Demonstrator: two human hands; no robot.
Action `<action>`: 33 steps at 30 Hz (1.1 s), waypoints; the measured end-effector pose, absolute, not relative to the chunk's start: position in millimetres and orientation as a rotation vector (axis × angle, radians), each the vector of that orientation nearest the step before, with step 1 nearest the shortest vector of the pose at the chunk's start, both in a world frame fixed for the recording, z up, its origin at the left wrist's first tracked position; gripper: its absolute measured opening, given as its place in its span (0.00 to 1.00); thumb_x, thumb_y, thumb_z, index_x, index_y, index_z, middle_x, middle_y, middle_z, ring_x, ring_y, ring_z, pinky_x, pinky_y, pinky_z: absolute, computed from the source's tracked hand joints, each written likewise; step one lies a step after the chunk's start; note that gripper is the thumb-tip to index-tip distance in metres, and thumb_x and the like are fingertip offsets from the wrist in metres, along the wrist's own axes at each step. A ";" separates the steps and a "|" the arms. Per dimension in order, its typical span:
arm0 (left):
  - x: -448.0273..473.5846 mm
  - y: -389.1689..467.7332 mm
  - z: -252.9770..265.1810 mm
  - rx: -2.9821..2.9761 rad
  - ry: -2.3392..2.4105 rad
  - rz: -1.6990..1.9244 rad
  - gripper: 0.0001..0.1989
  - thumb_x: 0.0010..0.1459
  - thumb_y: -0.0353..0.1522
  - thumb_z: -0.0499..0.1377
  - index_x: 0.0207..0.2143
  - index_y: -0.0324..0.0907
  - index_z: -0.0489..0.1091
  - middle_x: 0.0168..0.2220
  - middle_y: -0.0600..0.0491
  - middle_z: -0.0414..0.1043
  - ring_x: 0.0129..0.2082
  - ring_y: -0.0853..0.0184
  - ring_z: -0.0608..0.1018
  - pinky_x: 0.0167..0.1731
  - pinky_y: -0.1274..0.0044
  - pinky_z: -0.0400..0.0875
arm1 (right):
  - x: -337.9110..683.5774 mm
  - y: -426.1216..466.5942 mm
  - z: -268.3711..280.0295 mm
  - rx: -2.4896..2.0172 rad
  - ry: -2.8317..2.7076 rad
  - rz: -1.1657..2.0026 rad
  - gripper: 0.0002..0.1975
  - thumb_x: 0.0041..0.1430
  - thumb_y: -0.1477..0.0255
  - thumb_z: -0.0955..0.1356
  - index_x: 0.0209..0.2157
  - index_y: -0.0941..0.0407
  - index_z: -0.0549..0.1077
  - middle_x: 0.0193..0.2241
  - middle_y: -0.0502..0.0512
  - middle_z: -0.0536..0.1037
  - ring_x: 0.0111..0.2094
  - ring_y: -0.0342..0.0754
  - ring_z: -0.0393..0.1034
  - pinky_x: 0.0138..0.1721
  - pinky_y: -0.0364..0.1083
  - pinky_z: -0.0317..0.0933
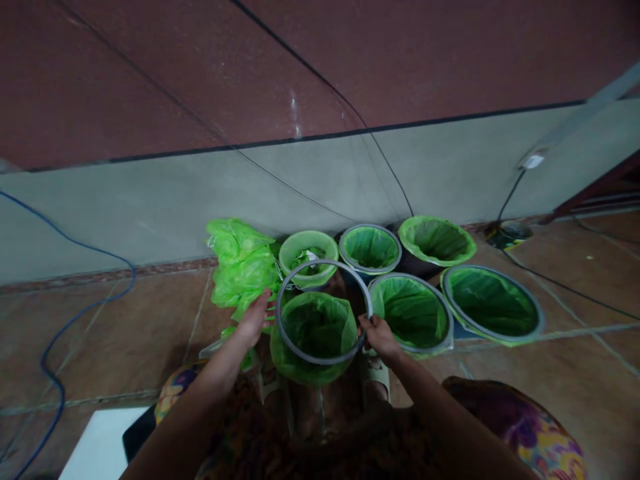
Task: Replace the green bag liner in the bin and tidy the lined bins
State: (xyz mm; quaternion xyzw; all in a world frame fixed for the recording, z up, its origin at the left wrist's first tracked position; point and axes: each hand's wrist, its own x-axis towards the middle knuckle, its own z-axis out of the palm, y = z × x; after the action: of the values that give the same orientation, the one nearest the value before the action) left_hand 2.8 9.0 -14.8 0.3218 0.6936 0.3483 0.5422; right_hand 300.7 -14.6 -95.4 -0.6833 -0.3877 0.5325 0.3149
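A grey ring [323, 361] is held over a bin lined with a green bag [313, 377], which stands between my feet. My right hand [380, 339] grips the ring at its right side. At the ring's left, my left hand [254, 321] has its fingers stretched out, close to the rim; whether they touch it I cannot tell. The bag's edge is folded outward over the bin. Behind my left hand lies a heap of green plastic bags [243, 263]. Beyond the ring stands a light green-rimmed bin [309, 241] with loose items inside.
To the right stand several bag-lined bins, among them a grey-rimmed one [493, 303] and one with its bag folded over [437, 240]. A dark pot [509, 235] sits near the wall. A blue cable [75, 310] crosses the tiled floor at left, near a white object [100, 443].
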 end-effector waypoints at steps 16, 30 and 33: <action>12.4 0.8 -85.5 1.142 1.834 0.506 0.12 0.61 0.32 0.49 0.35 0.39 0.71 0.29 0.51 0.76 0.25 0.70 0.77 0.26 0.79 0.71 | 295.2 -11.5 -139.2 -2.209 -1.627 0.858 0.16 0.61 0.70 0.61 0.47 0.63 0.70 0.41 0.64 0.77 0.46 0.53 0.71 0.45 0.45 0.61; -7.8 -14.9 -86.9 1.530 2.040 0.060 0.12 0.58 0.31 0.51 0.32 0.39 0.74 0.32 0.48 0.77 0.36 0.64 0.78 0.36 0.77 0.67 | 276.2 -34.6 -132.9 -2.268 -1.699 0.857 0.19 0.65 0.68 0.60 0.54 0.61 0.65 0.37 0.62 0.78 0.40 0.52 0.74 0.39 0.44 0.61; -7.9 -19.6 -90.3 1.560 2.068 -0.045 0.11 0.58 0.31 0.52 0.34 0.39 0.75 0.36 0.47 0.78 0.40 0.63 0.78 0.39 0.77 0.67 | 275.6 -35.4 -133.2 -2.298 -1.756 0.860 0.20 0.65 0.67 0.59 0.55 0.61 0.64 0.37 0.62 0.78 0.41 0.52 0.74 0.40 0.44 0.60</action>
State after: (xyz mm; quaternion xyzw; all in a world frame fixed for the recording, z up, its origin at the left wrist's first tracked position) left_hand -7.9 -19.6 -90.3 0.5794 0.7681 -0.0166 0.2721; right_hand 275.6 -35.4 -133.2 -0.7602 -0.5809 0.2844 0.0619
